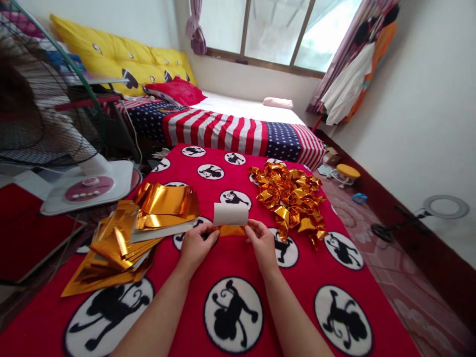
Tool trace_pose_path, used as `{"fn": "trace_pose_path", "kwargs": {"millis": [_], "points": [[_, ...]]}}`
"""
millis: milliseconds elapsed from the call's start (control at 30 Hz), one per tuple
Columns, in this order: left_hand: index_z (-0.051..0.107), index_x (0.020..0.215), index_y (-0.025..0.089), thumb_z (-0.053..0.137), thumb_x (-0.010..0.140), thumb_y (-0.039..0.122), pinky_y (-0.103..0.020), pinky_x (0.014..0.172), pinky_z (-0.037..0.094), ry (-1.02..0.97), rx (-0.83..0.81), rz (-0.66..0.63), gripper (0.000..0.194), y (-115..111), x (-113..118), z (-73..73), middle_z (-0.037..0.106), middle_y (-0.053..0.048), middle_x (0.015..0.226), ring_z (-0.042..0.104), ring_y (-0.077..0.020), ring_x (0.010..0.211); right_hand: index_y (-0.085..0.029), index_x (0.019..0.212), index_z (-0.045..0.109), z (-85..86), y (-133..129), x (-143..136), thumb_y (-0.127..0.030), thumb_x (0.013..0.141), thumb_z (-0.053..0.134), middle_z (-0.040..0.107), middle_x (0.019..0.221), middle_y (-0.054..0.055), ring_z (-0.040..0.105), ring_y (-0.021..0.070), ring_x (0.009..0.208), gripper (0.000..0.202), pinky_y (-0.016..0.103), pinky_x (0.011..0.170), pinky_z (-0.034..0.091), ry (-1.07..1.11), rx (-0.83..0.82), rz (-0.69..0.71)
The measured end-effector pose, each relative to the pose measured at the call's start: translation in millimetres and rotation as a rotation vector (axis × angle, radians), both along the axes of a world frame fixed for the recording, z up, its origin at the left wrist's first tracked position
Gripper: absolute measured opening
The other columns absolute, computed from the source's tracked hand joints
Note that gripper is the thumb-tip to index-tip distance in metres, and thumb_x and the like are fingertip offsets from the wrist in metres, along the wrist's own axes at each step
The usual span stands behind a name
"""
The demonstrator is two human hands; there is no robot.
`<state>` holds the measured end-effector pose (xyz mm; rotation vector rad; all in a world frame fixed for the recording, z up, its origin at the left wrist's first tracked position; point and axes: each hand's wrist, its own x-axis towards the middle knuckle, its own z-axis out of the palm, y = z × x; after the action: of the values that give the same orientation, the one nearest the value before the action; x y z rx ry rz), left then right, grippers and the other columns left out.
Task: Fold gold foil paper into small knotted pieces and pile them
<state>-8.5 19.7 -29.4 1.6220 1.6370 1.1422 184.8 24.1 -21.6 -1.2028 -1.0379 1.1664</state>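
Observation:
Between my two hands is a sheet of gold foil paper (231,214), its white back curling up and a gold strip showing along the near edge. My left hand (198,246) pinches its left corner between thumb and fingers. At the right corner, my right hand (261,243) grips it the same way. To the left lie loose stacks of flat gold foil sheets (163,200), some fanned out toward me. A heap of folded gold foil pieces (288,196) sits to the right, beyond my right hand.
A red cloth with monkey prints (290,312) covers the table. On the left stands a fan (89,163) with a white base. Behind is a bed with a striped, starred cover (223,130). A yellow stool (348,171) and a ring light (446,207) are on the right.

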Motion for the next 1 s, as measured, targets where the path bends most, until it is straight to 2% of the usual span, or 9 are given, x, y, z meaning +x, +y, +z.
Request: {"fn": "trace_pose_path", "kwargs": {"millis": [100, 200, 333, 433, 567, 700, 800, 1000], "points": [[0.072, 0.084, 0.018, 0.063, 0.078, 0.034, -0.024, 0.058, 0.041, 0.008, 0.000, -0.007, 0.019, 0, 0, 0.6, 0.068, 0.001, 0.069, 0.056, -0.0135, 0.059, -0.017, 0.088, 0.067, -1.0, -4, 0, -0.041, 0.073, 0.072, 0.071, 0.079, 0.005, 0.063, 0.0169, 0.066, 0.029, 0.024, 0.052, 0.046, -0.023, 0.001, -0.019], [0.072, 0.085, 0.018, 0.063, 0.078, 0.033, -0.024, 0.060, 0.042, 0.007, 0.002, -0.008, 0.019, 0, -1, -0.6, 0.068, 0.000, 0.070, 0.058, -0.0140, 0.062, -0.016, 0.087, 0.067, -0.2, -6, 1, -0.045, 0.078, 0.067, 0.067, 0.071, 0.003, 0.058, 0.0145, 0.058, 0.030, 0.024, 0.050, 0.044, -0.040, 0.018, -0.024], [0.072, 0.085, 0.017, 0.062, 0.078, 0.032, -0.023, 0.060, 0.042, 0.012, 0.013, -0.012, 0.019, 1, -2, -2.9, 0.069, 0.000, 0.070, 0.059, -0.0144, 0.064, -0.019, 0.105, 0.059, 1.8, -10, -1, -0.044, 0.080, 0.067, 0.066, 0.082, 0.002, 0.061, 0.0147, 0.066, 0.036, 0.024, 0.053, 0.046, 0.018, 0.068, -0.009], [0.072, 0.084, 0.017, 0.062, 0.078, 0.032, -0.023, 0.060, 0.042, 0.004, 0.021, -0.007, 0.019, 2, -2, -2.9, 0.068, 0.000, 0.070, 0.060, -0.0145, 0.064, -0.023, 0.104, 0.054, 2.5, -13, -4, -0.035, 0.073, 0.076, 0.066, 0.095, 0.002, 0.063, 0.0143, 0.073, 0.040, 0.024, 0.061, 0.049, -0.005, 0.127, -0.002], [0.071, 0.084, 0.017, 0.062, 0.078, 0.031, -0.023, 0.060, 0.043, -0.007, 0.026, -0.020, 0.018, 1, -1, -0.8, 0.069, -0.001, 0.071, 0.060, -0.0146, 0.065, -0.021, 0.086, 0.059, 0.9, -14, -6, -0.033, 0.075, 0.073, 0.066, 0.083, 0.001, 0.061, 0.0154, 0.072, 0.022, 0.026, 0.065, 0.048, -0.123, 0.148, 0.026], [0.071, 0.084, 0.017, 0.062, 0.078, 0.031, -0.023, 0.062, 0.044, -0.014, 0.023, -0.032, 0.017, 0, -1, 0.1, 0.069, -0.001, 0.071, 0.061, -0.0149, 0.065, -0.019, 0.076, 0.060, -3.9, -12, -5, -0.034, 0.075, 0.072, 0.062, 0.072, 0.000, 0.056, 0.0138, 0.064, 0.019, 0.025, 0.060, 0.044, -0.124, 0.116, -0.022], [0.071, 0.085, 0.017, 0.062, 0.078, 0.031, -0.023, 0.063, 0.044, -0.018, 0.016, -0.036, 0.018, 1, -1, 0.1, 0.069, -0.001, 0.072, 0.060, -0.0147, 0.065, -0.020, 0.076, 0.058, -7.5, -11, -4, -0.030, 0.071, 0.074, 0.060, 0.071, -0.002, 0.055, 0.0129, 0.064, 0.020, 0.024, 0.060, 0.044, -0.098, 0.109, -0.044], [0.071, 0.082, 0.017, 0.063, 0.078, 0.033, -0.023, 0.064, 0.045, -0.023, 0.010, -0.039, 0.019, 2, -1, -1.5, 0.070, -0.001, 0.073, 0.062, -0.0154, 0.068, -0.021, 0.088, 0.053, -8.0, -11, -6, -0.024, 0.069, 0.075, 0.065, 0.078, -0.001, 0.062, 0.0153, 0.073, 0.029, 0.027, 0.070, 0.049, -0.019, 0.105, -0.046]]}}
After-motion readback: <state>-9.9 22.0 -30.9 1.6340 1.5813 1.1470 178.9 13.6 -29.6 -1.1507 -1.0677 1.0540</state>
